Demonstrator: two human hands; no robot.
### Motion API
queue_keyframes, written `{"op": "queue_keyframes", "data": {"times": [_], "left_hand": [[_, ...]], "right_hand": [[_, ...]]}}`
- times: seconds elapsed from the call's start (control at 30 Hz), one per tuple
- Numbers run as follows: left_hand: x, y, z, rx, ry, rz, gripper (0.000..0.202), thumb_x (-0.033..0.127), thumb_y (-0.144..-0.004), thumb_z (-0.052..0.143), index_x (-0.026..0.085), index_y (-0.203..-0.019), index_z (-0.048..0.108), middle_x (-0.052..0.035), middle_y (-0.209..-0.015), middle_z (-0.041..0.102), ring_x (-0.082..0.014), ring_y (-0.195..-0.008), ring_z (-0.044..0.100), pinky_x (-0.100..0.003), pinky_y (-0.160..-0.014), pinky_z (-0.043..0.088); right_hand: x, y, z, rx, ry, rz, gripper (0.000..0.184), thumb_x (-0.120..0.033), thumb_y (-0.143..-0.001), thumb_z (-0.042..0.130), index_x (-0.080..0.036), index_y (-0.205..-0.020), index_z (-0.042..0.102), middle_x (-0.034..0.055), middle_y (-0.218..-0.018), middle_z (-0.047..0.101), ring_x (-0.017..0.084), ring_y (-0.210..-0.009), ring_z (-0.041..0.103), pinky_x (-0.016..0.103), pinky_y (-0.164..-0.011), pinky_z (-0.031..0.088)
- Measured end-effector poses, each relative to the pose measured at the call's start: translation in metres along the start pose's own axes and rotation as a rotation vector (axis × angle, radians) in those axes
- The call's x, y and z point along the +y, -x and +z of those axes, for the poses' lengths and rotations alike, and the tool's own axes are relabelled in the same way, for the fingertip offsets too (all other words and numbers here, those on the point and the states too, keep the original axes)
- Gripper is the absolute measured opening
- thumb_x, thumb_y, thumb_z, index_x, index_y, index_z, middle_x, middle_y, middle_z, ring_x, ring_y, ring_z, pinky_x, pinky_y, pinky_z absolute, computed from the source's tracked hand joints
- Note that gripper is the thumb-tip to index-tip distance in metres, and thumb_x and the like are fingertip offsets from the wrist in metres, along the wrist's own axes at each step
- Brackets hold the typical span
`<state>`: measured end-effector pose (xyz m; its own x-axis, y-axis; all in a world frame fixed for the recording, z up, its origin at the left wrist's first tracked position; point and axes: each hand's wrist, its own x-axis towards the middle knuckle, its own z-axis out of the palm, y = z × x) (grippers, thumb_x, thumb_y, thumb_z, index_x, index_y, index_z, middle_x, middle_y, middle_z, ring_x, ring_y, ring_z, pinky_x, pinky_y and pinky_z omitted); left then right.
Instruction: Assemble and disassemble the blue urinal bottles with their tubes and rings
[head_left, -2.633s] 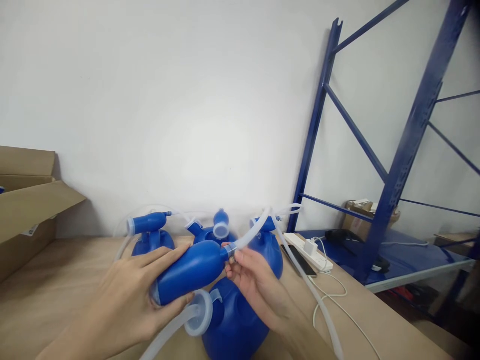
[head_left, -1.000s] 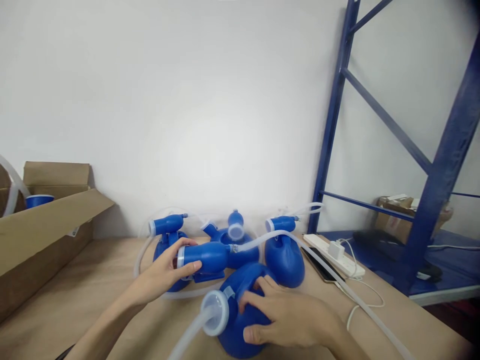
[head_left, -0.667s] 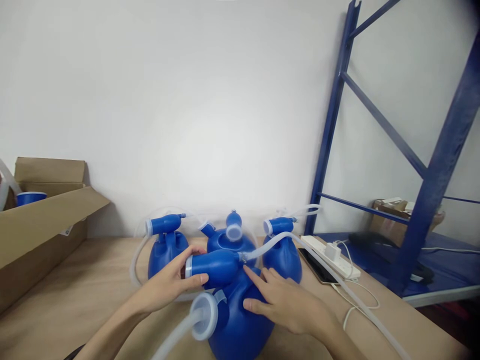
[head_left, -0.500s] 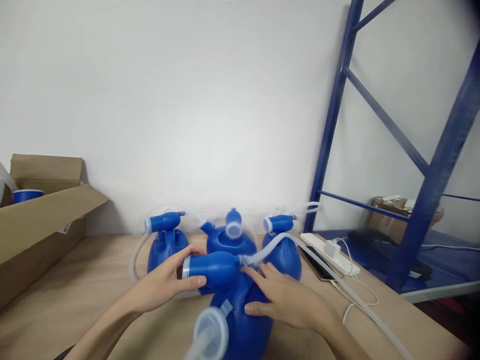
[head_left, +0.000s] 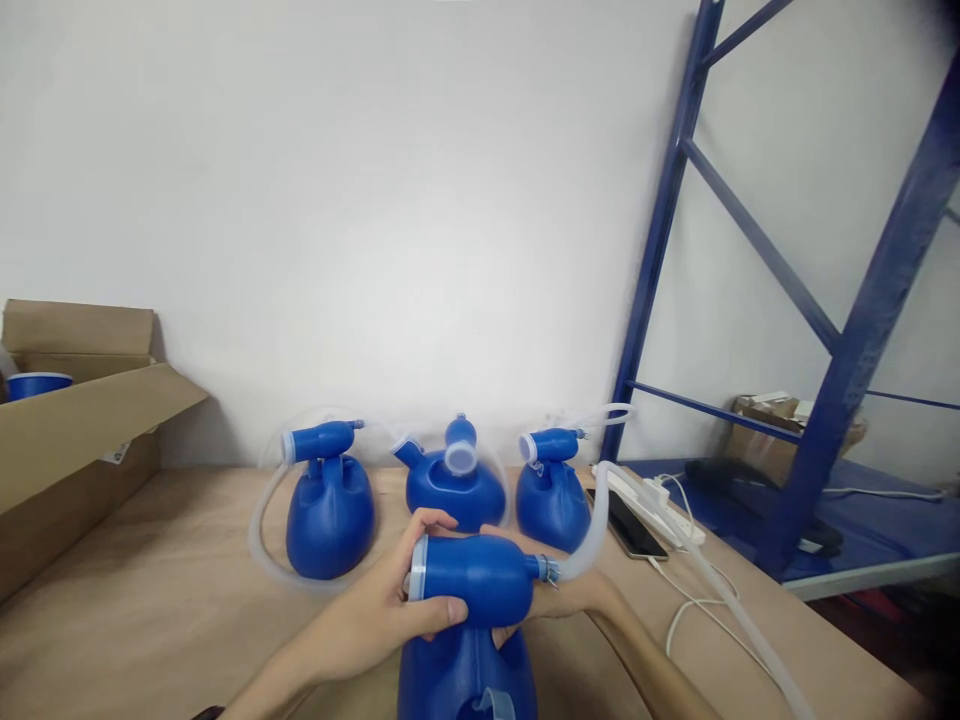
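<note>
My left hand (head_left: 390,615) is wrapped round the wide end of a blue bulb-shaped cup (head_left: 476,578), which lies across the top of a blue plastic jug (head_left: 465,675) near the table's front edge. Mostly hidden behind the bulb, my right hand (head_left: 559,598) grips its narrow end and the jug's top. A clear tube (head_left: 645,535) leaves the bulb's narrow end and runs off to the lower right.
Three more blue jugs stand in a row by the wall (head_left: 330,510) (head_left: 455,487) (head_left: 551,495), two with bulbs and tubes on top. An open cardboard box (head_left: 67,440) sits at the left. A power strip (head_left: 645,492), phone (head_left: 630,525) and blue shelving (head_left: 847,360) are at the right.
The bulb has shifted right and toward me onto the near jug's top. The jug has turned, its capped spout dropping out of view. My right hand slid from the jug's side to behind the bulb.
</note>
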<state>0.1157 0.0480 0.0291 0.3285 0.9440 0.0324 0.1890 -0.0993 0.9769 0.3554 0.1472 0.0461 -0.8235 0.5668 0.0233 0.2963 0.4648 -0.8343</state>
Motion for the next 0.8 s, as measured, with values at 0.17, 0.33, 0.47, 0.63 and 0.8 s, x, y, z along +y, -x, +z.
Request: {"op": "queue_keyframes", "data": {"times": [0.17,0.33,0.47,0.63,0.8], "left_hand": [[0.006,0.014,-0.029,-0.070,-0.257,-0.049,0.125,0.066,-0.078,0.081,0.032,-0.167,0.000,-0.0127,-0.166,0.035,-0.0385,-0.152,0.034,-0.052,-0.122,0.035],[0.025,0.037,-0.055,-0.294,-0.567,-0.171,0.076,0.077,-0.082,0.068,0.031,-0.142,0.064,-0.0064,-0.129,0.074,-0.0343,-0.112,0.069,-0.041,-0.097,0.056],[0.002,0.049,-0.057,-0.237,-0.596,-0.083,0.059,0.068,-0.077,0.077,0.038,-0.128,0.074,-0.0017,-0.115,0.078,-0.0323,-0.100,0.074,-0.036,-0.086,0.060],[-0.031,0.041,-0.037,-0.194,-0.436,-0.035,0.060,0.071,-0.073,0.079,0.040,-0.124,0.075,-0.0016,-0.110,0.077,-0.0320,-0.100,0.071,-0.037,-0.082,0.061],[-0.003,0.034,-0.015,-0.128,-0.241,0.003,0.069,0.081,-0.082,0.061,0.035,-0.133,0.067,-0.0052,-0.115,0.071,-0.0271,-0.095,0.068,-0.036,-0.079,0.060]], "right_hand": [[-0.002,0.000,-0.002,-0.214,-0.061,0.004,0.064,-0.065,-0.061,0.092,-0.021,-0.104,0.075,0.0039,-0.104,0.075,0.032,-0.116,0.067,0.039,-0.110,0.051],[0.001,0.004,-0.004,-0.120,0.051,0.112,0.048,-0.056,-0.070,0.086,-0.017,-0.093,0.070,0.0048,-0.088,0.074,0.027,-0.088,0.073,0.037,-0.082,0.059],[-0.021,0.018,-0.007,0.092,0.231,-0.060,0.023,-0.035,-0.083,0.073,-0.020,-0.100,0.072,0.0034,-0.097,0.074,0.023,-0.086,0.068,0.034,-0.080,0.057],[-0.057,0.039,-0.007,0.333,0.393,-0.148,0.023,-0.042,-0.094,0.063,-0.022,-0.097,0.073,0.0046,-0.091,0.073,0.024,-0.080,0.066,0.033,-0.074,0.057],[-0.066,0.043,0.008,0.623,0.563,-0.255,0.025,-0.034,-0.098,0.053,-0.024,-0.093,0.075,0.0049,-0.082,0.074,0.026,-0.076,0.069,0.036,-0.072,0.058]]}}
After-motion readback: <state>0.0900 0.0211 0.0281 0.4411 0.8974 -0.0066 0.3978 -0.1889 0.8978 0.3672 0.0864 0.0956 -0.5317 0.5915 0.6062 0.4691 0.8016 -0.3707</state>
